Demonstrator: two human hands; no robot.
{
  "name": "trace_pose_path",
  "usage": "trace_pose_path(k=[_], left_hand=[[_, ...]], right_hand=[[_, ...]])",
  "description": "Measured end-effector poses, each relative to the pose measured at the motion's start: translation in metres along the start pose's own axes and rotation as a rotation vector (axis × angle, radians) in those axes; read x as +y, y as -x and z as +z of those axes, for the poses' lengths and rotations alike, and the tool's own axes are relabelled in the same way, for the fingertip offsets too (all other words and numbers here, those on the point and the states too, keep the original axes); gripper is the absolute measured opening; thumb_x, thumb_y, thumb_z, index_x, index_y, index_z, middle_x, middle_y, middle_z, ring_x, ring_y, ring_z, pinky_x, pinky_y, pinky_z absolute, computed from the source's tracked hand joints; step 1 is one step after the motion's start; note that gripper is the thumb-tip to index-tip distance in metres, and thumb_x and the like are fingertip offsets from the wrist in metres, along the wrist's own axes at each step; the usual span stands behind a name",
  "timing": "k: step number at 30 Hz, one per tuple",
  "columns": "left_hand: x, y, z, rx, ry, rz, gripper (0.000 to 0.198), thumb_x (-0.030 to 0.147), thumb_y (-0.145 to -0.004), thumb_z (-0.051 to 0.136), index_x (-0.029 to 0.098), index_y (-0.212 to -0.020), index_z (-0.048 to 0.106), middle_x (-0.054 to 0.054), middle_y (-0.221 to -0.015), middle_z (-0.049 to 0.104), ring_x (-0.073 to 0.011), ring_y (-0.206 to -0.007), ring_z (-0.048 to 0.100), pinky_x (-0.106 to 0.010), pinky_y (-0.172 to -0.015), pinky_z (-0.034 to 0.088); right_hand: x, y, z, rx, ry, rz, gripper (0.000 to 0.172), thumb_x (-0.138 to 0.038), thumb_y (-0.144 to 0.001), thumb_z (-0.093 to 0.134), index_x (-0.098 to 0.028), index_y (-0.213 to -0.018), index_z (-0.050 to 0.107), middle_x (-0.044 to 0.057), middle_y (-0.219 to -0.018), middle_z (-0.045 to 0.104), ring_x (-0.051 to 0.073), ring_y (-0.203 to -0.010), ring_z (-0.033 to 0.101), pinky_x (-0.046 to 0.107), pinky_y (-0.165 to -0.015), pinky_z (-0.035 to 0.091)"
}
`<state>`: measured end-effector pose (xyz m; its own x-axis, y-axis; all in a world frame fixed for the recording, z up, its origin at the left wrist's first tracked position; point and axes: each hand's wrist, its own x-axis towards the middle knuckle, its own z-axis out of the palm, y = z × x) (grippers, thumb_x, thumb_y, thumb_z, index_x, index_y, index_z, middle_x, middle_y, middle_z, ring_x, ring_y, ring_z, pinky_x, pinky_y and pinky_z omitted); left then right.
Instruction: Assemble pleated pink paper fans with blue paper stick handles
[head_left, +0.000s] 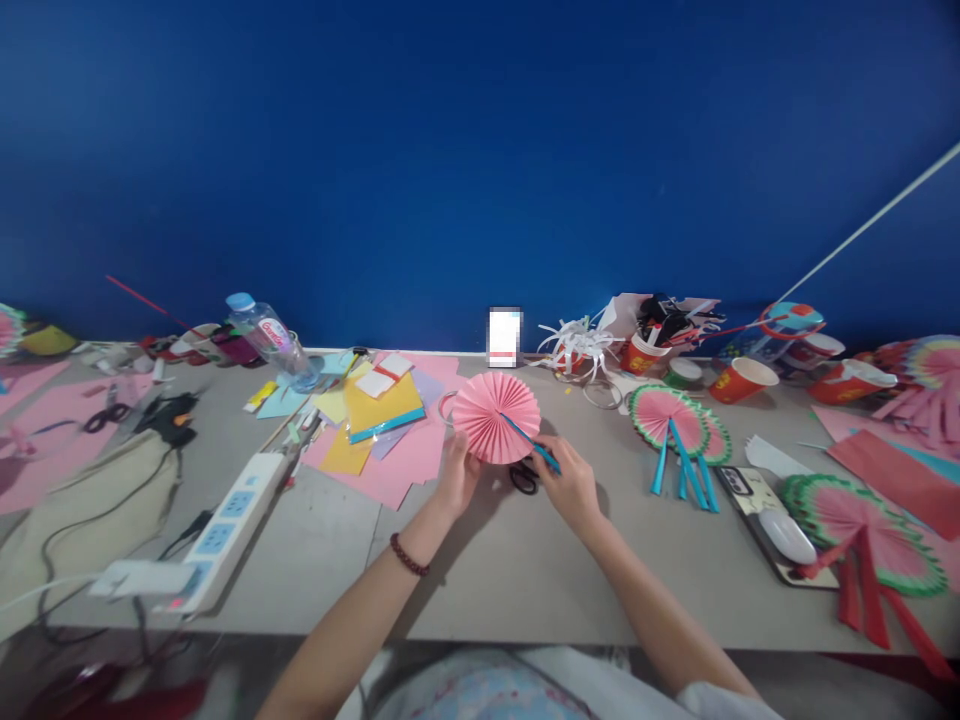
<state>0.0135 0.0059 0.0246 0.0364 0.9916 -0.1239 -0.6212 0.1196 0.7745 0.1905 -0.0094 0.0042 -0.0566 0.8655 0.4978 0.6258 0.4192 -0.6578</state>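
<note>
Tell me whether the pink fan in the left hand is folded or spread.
Spread: the fan shows as a full round disc, its pleats running out from the middle.

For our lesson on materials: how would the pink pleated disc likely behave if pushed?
The pink pleated disc probably weighs little, since it looks like folded paper. Its close radial pleats likely stiffen it along the folds, but pressing across their raised ridges might crush them.

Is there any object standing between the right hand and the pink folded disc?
Nothing visible blocks the way: the thin blue strip in the right hand reaches over the face of the pink folded disc. Black scissors handles show below, on the table.
</note>
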Motion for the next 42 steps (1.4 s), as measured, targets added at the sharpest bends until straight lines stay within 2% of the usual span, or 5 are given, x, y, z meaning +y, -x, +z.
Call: trace_pose_path(k=[6, 16, 30, 35, 42], left_hand=[[0.0, 0.001, 0.002, 0.042, -0.05, -0.001, 0.054, 0.029, -0.061, 0.082, 0.017, -0.109, 0.062, -0.009, -0.107, 0.07, -0.0256, -0.099, 0.066, -0.04, -0.09, 0.05], [0.007, -0.009, -0.011, 0.017, -0.068, -0.073, 0.043, 0.026, -0.064, 0.077, 0.012, -0.103, 0.066, -0.011, -0.099, 0.073, -0.0258, -0.098, 0.066, -0.036, -0.086, 0.05], [0.001, -0.024, -0.021, -0.004, -0.223, -0.117, 0.052, 0.04, -0.071, 0.074, 0.02, -0.115, 0.056, -0.009, -0.107, 0.068, -0.0189, -0.089, 0.068, -0.031, -0.077, 0.053], [0.018, -0.033, -0.034, 0.03, -0.647, 0.086, 0.033, 0.04, -0.082, 0.06, 0.018, -0.107, 0.06, -0.01, -0.11, 0.065, -0.0212, -0.092, 0.066, -0.032, -0.073, 0.053], [0.033, -0.051, -0.058, -0.157, -1.586, 0.512, 0.018, 0.018, -0.084, 0.053, 0.019, -0.095, 0.067, -0.009, -0.103, 0.067, -0.0258, -0.103, 0.056, -0.042, -0.091, 0.045]], right_hand=[[-0.005, -0.001, 0.004, -0.079, -0.139, 0.106, 0.03, -0.038, -0.082, 0.062, -0.021, -0.107, 0.061, 0.008, -0.098, 0.067, 0.021, -0.086, 0.064, 0.031, -0.077, 0.051], [0.006, -0.012, -0.001, -0.152, -0.629, 0.563, 0.038, -0.05, -0.069, 0.069, -0.019, -0.091, 0.064, 0.004, -0.077, 0.069, 0.014, -0.061, 0.06, 0.023, -0.049, 0.045], [0.025, -0.024, -0.023, -0.019, -0.935, 0.817, 0.04, -0.047, -0.057, 0.08, -0.017, -0.082, 0.069, 0.008, -0.08, 0.074, 0.013, -0.063, 0.062, 0.022, -0.052, 0.046], [0.036, -0.025, -0.024, 0.07, -0.84, 0.821, 0.042, -0.047, -0.057, 0.079, -0.017, -0.083, 0.068, 0.009, -0.083, 0.074, 0.013, -0.061, 0.061, 0.021, -0.049, 0.043], [0.048, -0.024, -0.019, 0.047, -0.64, 0.802, 0.046, -0.049, -0.06, 0.072, -0.015, -0.091, 0.065, 0.011, -0.082, 0.075, 0.01, -0.05, 0.054, 0.019, -0.039, 0.031]])
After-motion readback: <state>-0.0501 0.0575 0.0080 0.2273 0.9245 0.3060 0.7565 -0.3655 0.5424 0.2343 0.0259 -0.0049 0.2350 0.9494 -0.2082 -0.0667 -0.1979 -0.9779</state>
